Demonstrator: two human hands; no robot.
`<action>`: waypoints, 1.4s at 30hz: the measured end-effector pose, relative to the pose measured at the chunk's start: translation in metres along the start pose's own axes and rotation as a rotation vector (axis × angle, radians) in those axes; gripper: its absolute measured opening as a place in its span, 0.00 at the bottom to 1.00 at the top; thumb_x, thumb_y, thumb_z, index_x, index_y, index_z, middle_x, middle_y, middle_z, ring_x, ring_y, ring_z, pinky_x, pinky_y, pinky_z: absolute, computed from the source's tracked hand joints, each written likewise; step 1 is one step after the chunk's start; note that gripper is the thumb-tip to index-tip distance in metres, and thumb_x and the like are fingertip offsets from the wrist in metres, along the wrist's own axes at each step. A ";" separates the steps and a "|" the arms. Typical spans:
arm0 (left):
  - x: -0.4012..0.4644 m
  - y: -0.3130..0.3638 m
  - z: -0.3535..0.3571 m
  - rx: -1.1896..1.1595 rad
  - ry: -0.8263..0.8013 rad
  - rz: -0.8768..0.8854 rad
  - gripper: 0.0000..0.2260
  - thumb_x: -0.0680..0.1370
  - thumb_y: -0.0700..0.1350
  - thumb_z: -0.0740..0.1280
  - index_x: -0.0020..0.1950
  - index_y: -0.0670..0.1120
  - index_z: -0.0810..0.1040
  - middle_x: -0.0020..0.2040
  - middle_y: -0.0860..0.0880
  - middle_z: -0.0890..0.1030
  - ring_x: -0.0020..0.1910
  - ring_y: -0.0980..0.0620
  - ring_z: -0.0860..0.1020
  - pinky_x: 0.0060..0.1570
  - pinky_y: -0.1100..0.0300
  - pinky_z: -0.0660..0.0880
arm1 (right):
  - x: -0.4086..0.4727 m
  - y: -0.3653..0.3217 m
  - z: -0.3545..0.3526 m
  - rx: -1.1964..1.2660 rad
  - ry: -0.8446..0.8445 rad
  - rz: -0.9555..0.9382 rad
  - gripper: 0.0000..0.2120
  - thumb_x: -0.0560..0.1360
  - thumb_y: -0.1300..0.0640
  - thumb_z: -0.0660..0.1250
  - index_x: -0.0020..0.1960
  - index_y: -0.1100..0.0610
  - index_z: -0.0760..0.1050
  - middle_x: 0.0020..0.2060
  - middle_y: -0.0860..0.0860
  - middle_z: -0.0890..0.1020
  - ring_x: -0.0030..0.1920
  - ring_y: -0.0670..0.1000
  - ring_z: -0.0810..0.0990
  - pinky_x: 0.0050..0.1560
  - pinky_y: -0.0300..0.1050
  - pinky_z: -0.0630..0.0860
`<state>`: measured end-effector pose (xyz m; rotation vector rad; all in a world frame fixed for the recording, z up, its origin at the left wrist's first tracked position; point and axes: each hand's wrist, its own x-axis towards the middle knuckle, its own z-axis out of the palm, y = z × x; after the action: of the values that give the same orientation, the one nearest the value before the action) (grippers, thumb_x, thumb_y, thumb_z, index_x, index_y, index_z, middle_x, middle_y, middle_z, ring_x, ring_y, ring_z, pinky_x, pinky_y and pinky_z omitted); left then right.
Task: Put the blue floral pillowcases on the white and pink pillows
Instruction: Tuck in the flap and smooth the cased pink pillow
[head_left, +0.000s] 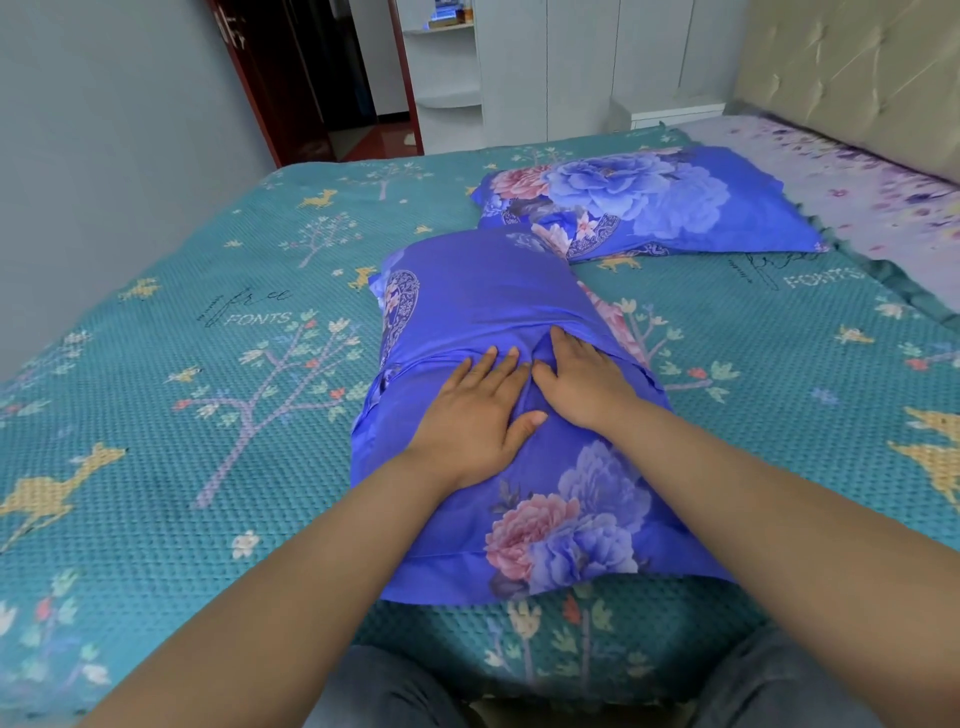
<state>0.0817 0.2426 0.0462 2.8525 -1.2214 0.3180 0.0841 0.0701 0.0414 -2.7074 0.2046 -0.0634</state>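
On the teal bedspread (156, 415), the left hand (475, 415) lay flat with fingers spread on the near blue floral pillow (519, 493). The right hand (582, 384) pressed beside it, fingers straight. A second covered pillow (675, 202) lay behind, to the right.

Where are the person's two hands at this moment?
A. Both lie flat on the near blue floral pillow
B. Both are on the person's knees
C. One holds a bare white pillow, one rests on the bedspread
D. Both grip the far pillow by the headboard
A: the left hand and the right hand press with straight fingers on the near blue floral pillow.
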 end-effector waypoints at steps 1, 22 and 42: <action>0.001 0.005 0.000 0.019 -0.027 -0.034 0.37 0.73 0.64 0.35 0.77 0.46 0.53 0.78 0.47 0.52 0.77 0.47 0.49 0.75 0.51 0.45 | 0.002 -0.002 -0.001 0.007 -0.022 0.011 0.31 0.80 0.45 0.49 0.78 0.53 0.43 0.77 0.52 0.49 0.76 0.53 0.49 0.75 0.51 0.49; 0.026 -0.015 0.019 -0.334 -0.153 -0.458 0.26 0.82 0.54 0.45 0.78 0.49 0.43 0.78 0.53 0.45 0.77 0.51 0.45 0.74 0.51 0.41 | -0.012 -0.002 0.005 -0.183 0.067 0.075 0.33 0.78 0.40 0.50 0.76 0.59 0.53 0.75 0.55 0.57 0.75 0.55 0.55 0.74 0.53 0.51; 0.046 -0.046 0.010 -0.320 0.400 -0.841 0.18 0.71 0.52 0.68 0.58 0.47 0.70 0.59 0.43 0.70 0.58 0.41 0.68 0.55 0.48 0.67 | 0.038 -0.023 -0.017 0.017 0.294 0.234 0.16 0.76 0.55 0.60 0.62 0.59 0.69 0.60 0.60 0.74 0.60 0.62 0.74 0.54 0.51 0.71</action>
<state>0.1470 0.2408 0.0478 2.5444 0.0285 0.5427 0.1232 0.0775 0.0670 -2.6269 0.6021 -0.3924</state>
